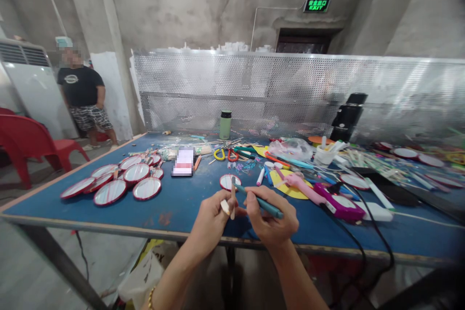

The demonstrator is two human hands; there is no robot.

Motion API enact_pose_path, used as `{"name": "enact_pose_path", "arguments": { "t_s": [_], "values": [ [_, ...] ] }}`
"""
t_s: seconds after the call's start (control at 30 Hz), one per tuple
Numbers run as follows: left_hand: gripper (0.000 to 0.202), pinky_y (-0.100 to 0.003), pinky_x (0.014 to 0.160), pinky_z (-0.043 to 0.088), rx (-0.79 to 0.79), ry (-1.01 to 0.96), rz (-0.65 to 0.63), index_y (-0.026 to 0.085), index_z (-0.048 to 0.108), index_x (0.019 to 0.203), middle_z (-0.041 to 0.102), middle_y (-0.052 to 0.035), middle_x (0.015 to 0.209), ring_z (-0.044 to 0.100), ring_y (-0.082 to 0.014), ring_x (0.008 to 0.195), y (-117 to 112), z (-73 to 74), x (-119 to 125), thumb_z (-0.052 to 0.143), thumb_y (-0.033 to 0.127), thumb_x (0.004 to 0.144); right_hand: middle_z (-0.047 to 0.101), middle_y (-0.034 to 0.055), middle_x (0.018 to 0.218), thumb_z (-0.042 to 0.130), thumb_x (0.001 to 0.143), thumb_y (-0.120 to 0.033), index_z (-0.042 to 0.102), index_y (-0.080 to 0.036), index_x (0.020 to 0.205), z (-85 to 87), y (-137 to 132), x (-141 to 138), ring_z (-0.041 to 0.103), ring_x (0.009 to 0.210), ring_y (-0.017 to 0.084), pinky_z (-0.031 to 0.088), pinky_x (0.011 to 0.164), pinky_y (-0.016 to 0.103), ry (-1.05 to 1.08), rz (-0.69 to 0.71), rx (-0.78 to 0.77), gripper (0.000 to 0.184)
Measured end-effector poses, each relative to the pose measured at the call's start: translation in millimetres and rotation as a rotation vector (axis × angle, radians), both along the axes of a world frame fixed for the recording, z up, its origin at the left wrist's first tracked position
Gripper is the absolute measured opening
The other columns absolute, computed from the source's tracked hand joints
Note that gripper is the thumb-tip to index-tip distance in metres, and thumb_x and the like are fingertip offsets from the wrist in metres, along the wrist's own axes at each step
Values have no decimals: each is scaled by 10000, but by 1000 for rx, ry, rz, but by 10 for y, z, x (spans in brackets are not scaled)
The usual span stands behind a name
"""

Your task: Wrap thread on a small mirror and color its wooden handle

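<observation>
My left hand (213, 217) is closed around thin wooden sticks (232, 197), one standing upright between the fingers. My right hand (271, 217) grips a teal pen (260, 202) like a writing tool, its tip pointing left at the sticks. Both hands hover over the near edge of the blue table (181, 206). Just beyond them lies a small round red-rimmed mirror (228, 181).
Several red-rimmed round mirrors (119, 181) lie at the table's left. A purple glue gun (337, 203) with a black cord, scissors (225, 154), markers, a green bottle (225, 125) and a phone (183, 161) clutter the middle and right. A person stands far left beside red chairs (29, 145).
</observation>
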State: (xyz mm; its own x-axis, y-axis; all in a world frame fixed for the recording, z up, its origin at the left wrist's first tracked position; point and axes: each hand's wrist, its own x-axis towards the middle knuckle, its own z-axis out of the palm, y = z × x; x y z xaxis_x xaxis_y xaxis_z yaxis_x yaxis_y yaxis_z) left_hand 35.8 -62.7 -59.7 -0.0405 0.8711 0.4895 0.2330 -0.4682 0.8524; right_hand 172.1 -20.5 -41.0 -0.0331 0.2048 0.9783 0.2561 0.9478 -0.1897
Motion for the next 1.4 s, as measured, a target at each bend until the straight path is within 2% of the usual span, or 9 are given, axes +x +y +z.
{"name": "enact_pose_path", "arguments": {
  "t_s": [0.17, 0.37, 0.53, 0.8, 1.0, 1.4],
  "values": [
    [310, -200, 638, 389, 1, 9, 7, 170, 532, 701, 505, 34, 656, 441, -122, 632, 11, -11, 0, 481, 339, 956, 698, 10, 679, 614, 800, -54, 681, -188, 899, 6, 3, 3, 652, 552, 128, 531, 556, 237, -11, 28, 0, 180],
    [294, -198, 630, 383, 0, 9, 0, 171, 526, 713, 510, 36, 662, 447, -118, 625, 21, -7, 0, 474, 330, 955, 700, 15, 673, 614, 805, -68, 680, -188, 870, 6, -4, 0, 659, 566, 132, 534, 551, 234, 9, -37, -9, 153],
    [308, -198, 640, 371, 7, 16, 9, 170, 527, 693, 509, 33, 657, 435, -121, 642, 21, -8, -9, 479, 320, 957, 683, 2, 665, 611, 801, -51, 671, -189, 895, 5, 7, -11, 626, 543, 114, 517, 546, 234, -20, 29, 25, 178],
    [307, -192, 622, 417, -25, -25, -16, 173, 531, 708, 523, 24, 662, 457, -117, 605, 11, 9, 8, 473, 350, 953, 703, 18, 672, 625, 806, -81, 686, -187, 871, -31, 10, 30, 671, 582, 144, 535, 565, 247, 31, -69, 10, 139],
    [313, -190, 629, 434, 1, -38, -20, 170, 540, 698, 506, 29, 657, 459, -117, 613, -2, 13, 11, 493, 361, 942, 694, 9, 675, 614, 802, -52, 677, -183, 887, -4, 5, 7, 650, 562, 125, 525, 563, 237, -10, -2, 17, 169],
    [313, -199, 627, 448, 1, -54, -17, 174, 531, 679, 502, 33, 639, 474, -119, 604, 1, 18, 10, 505, 358, 931, 691, 9, 668, 613, 803, -59, 676, -188, 883, 7, -1, 0, 643, 551, 127, 526, 555, 240, -9, -19, 15, 165]
  ]
}}
